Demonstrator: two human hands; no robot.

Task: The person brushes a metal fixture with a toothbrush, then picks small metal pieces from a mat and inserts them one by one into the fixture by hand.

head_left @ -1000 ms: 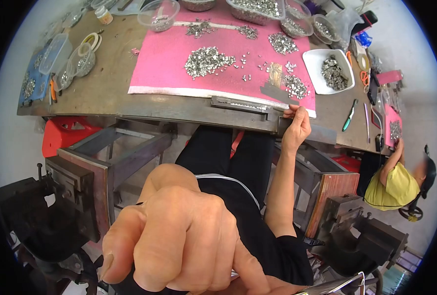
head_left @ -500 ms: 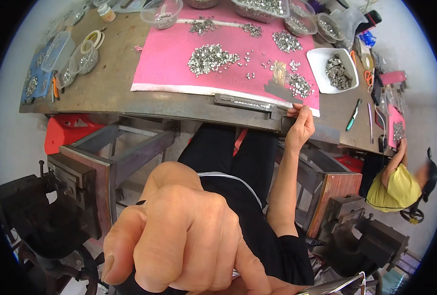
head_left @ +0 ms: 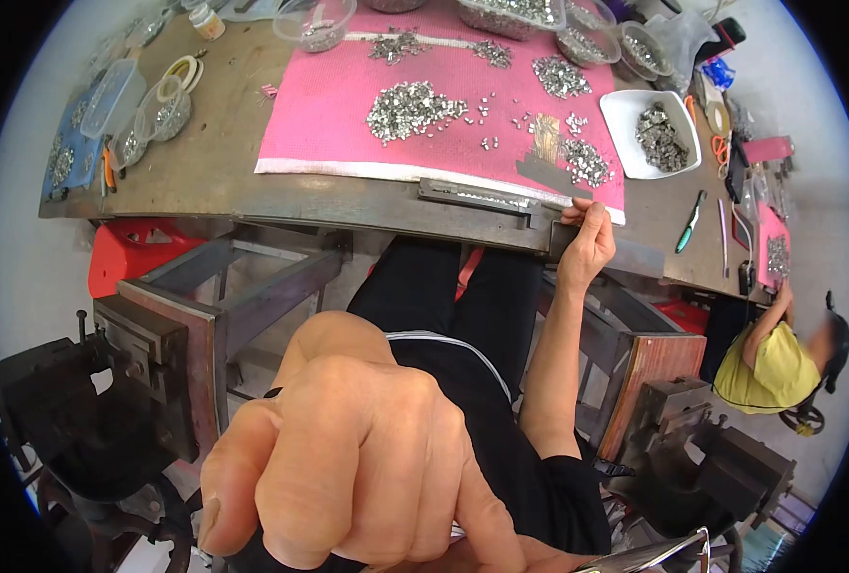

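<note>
My left hand (head_left: 367, 458) is raised very close to the camera, its fingers curled into a fist with the thumb at the left. Its fingertips are hidden, so what they hold, if anything, does not show. My right hand (head_left: 587, 244) is at the table's front edge, thumb and fingers pinched together on something too small to make out. Just left of it lies a long dark metal fixture (head_left: 477, 199) with a row of small shiny pieces along it. Beyond that hand, a pile of small silvery metal pieces (head_left: 589, 164) sits on a pink mat (head_left: 334, 124).
More metal pieces (head_left: 413, 112) are heaped on the mat, with clear tubs (head_left: 315, 27) behind. A white tray (head_left: 625, 158) of darker parts and a green-handled tool (head_left: 692, 222) lie rightward. Vises (head_left: 109, 382) flank me. A person in a yellow top (head_left: 773, 368) works far right.
The view has shifted very slightly. Both hands keep nearly the same pose and place.
</note>
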